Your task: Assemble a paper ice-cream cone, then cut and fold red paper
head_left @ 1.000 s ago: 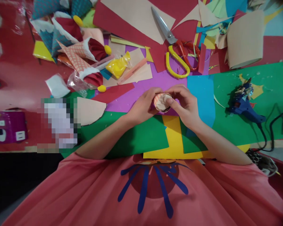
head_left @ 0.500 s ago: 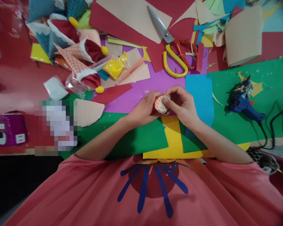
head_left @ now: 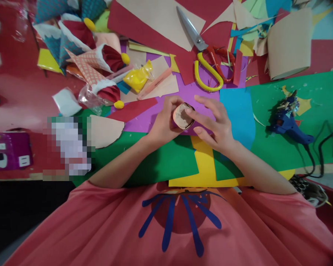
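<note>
My left hand (head_left: 165, 123) is wrapped round a small rolled paper cone (head_left: 180, 119), its round mouth turned up toward me and its inside pale. The cone's outside looks light with an orange pattern; most of it is hidden by my fingers. My right hand (head_left: 218, 128) is just to the right, fingers apart, with one fingertip at the cone's mouth. Both hands are above a purple sheet (head_left: 138, 123). Beyond them lie large scissors (head_left: 201, 46) with one red and one yellow handle, blades spread.
A blue glue gun (head_left: 290, 125) with a black cord rests on a green sheet (head_left: 322, 96) to the right. Finished-looking patterned cones with red tops (head_left: 111, 59) are piled at upper left, near a yellow plastic bag (head_left: 138, 77). A beige paper roll (head_left: 290, 44) stands at upper right.
The cone has shifted slightly left, and its mouth now shows more openly. My right hand has loosened from its pinch on the rim, and its fingers have spread.
</note>
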Demonstrator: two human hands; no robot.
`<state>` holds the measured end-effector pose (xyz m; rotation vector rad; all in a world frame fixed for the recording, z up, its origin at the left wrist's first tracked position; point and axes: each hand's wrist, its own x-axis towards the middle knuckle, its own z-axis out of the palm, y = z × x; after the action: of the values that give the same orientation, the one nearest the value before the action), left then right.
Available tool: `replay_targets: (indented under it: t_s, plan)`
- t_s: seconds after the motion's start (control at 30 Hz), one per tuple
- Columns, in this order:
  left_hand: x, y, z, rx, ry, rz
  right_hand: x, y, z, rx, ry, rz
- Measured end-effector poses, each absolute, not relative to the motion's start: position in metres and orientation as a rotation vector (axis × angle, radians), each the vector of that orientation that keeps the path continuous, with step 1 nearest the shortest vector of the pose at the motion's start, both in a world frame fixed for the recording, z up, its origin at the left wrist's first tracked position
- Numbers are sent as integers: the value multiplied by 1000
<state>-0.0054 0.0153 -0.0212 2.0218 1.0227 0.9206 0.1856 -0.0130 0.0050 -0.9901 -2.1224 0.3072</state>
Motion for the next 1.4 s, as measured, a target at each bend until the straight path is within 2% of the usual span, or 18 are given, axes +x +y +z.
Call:
replay_targets:
  t_s: [0.17,0.53,0.77,0.9,1.13,1.4]
  plan:
    - [-5,16,-13,2127,964,926,183,-13,-2,-971,-2192,208]
    - [-6,19,-30,2141,888,955,181,-14,-3,-982,-2217,190]
    - [-6,14,-21,2102,972,965,183,-18,2,-1117,-2162,344]
    - [-8,15,-13,2100,971,988,185,-18,4,-1054,-1988,244]
    - [-5,15,-17,2089,1114,1010,183,-15,-2,-963,-2156,146]
    - [-5,15,-12,2171,1143,932,180,-15,-4,-1008,-2213,382]
